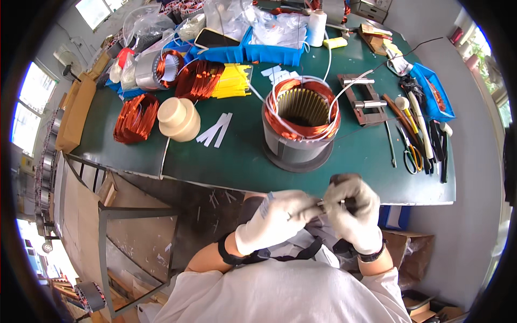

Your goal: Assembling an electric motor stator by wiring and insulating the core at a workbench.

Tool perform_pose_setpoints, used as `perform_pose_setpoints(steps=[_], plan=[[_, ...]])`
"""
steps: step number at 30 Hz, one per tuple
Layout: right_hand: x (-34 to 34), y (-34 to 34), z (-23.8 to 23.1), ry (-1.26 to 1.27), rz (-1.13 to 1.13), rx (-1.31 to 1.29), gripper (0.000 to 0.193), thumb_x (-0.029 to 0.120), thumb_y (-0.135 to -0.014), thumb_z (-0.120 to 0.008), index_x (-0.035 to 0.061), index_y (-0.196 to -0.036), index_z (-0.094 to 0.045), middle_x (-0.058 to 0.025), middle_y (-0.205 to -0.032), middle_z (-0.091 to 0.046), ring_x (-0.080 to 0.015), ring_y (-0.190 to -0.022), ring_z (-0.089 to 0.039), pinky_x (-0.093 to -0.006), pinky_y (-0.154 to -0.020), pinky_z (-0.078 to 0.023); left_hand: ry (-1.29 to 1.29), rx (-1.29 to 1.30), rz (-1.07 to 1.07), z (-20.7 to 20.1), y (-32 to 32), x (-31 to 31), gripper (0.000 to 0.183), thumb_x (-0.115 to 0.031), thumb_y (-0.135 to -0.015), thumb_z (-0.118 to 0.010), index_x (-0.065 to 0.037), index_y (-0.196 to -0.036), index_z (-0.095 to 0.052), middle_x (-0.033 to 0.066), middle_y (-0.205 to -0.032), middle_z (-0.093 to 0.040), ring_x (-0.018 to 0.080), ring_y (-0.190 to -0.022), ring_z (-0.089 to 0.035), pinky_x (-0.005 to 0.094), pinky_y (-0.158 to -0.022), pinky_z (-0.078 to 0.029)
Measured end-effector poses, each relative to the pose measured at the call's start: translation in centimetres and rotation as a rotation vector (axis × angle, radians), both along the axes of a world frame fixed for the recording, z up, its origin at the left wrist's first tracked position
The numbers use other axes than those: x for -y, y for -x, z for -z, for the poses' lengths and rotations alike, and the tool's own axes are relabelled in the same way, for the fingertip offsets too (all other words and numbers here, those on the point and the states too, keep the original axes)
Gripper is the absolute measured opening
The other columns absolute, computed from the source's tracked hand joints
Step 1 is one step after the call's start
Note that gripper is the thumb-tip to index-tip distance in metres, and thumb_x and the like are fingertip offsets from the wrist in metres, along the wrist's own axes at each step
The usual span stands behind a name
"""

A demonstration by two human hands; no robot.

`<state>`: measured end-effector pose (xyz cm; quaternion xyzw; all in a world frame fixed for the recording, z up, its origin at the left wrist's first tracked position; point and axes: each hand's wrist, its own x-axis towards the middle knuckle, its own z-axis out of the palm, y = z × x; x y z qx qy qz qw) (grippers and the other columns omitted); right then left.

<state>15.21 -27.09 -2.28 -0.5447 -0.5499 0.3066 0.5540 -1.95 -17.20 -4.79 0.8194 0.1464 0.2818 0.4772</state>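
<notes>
Both my hands wear white gloves and meet in front of my lap, just off the table's near edge. My left hand [280, 218] is closed, its fingertips pinched and a little blurred by motion. Close beside it my right hand [353, 212] has its fingers curled and pressed together. Something small and pale shows between the fingertips, too little of it visible to name. Beyond the hands stands a motor stator [299, 148], a grey cylinder with copper windings [285, 129] around its top, white sleeved leads and yellowish slot liners inside.
Left on the green table [215, 161] lie white strips [216, 130], a cream stepped block [183, 121], copper coils [134, 119] and yellow strips [231, 81]. Right are a metal frame [363, 99], scissors [412, 156] and a blue tray [433, 91]. Blue bins [274, 55] line the back.
</notes>
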Motion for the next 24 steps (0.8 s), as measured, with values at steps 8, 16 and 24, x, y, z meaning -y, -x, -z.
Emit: perform_pose_setpoints(steps=[8,16,24], plan=[[-2.7,2.7,1.3,0.322,-0.069,-0.413,0.036,0.011,-0.086,-0.071,-0.0022,-0.118,-0.059,-0.0034,-0.097,-0.063,-0.0070,-0.082,-0.058,-0.0226,-0.073,-0.049,1.051,0.527,-0.204,2.2,0.1,-0.1,0.033,-0.028,-0.100,-0.057,-0.002,-0.121,-0.061,0.0023,-0.067,-0.059,0.0033,-0.052,-0.037,0.0193,-0.049,-0.029],[-3.7,4.5,2.7,0.156,-0.022,-0.850,0.017,0.007,-0.091,-0.067,-0.0027,-0.105,-0.067,-0.0045,-0.099,-0.067,-0.0087,-0.086,-0.059,-0.0238,-0.078,-0.049,0.613,0.398,-0.398,1.9,-1.3,0.3,0.026,-0.009,-0.099,-0.055,0.005,-0.119,-0.064,0.0095,-0.105,-0.070,0.0069,-0.084,-0.062,0.0210,-0.072,-0.051],[-1.7,-0.7,-0.7,0.039,-0.003,-0.636,0.020,0.008,-0.089,-0.068,0.0017,-0.108,-0.065,-0.0129,-0.083,-0.067,-0.0135,-0.058,-0.062,-0.0256,-0.055,-0.052,0.653,0.255,-0.270,1.0,0.5,-1.7,0.020,-0.013,-0.102,-0.050,0.001,-0.113,-0.059,0.0055,-0.076,-0.069,-0.0004,-0.053,-0.048,0.0160,-0.046,-0.036]])
